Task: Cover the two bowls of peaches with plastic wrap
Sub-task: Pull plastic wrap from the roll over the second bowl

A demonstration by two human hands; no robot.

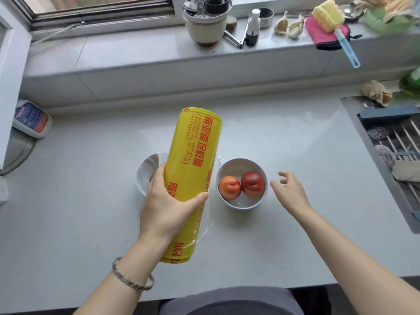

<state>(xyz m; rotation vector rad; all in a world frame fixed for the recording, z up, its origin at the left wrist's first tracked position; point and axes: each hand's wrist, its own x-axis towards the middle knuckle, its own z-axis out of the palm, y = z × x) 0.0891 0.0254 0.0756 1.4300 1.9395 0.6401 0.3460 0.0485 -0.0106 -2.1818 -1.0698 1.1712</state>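
The left hand (164,205) is wrapped around a large yellow roll of plastic wrap (193,173), fingers curled over its left side and the thumb pressed across the front, so the grasp sits a little below the roll's middle. The roll's long axis runs from near the person's body away toward the window, tilted slightly so the far end leans right; that far end points at the back of the counter (295,137), while the near end hangs beyond the wrist, above the counter's front part. Red printed characters run along the length of the roll. A loose edge of clear film (210,223) trails off the roll's right side, just below the thumb.

Left of the grip, partly hidden behind the hand and roll, stands a white bowl (147,169); what lies in it is mostly covered from view. Right of the grip, just beside the roll, a second white bowl (242,204) holds two peaches (241,186) touching each other, uncovered.

The right hand (289,190) hovers empty, fingers loosely spread, just to the right of that bowl and not touching it. A bracelet (130,279) circles the left wrist.
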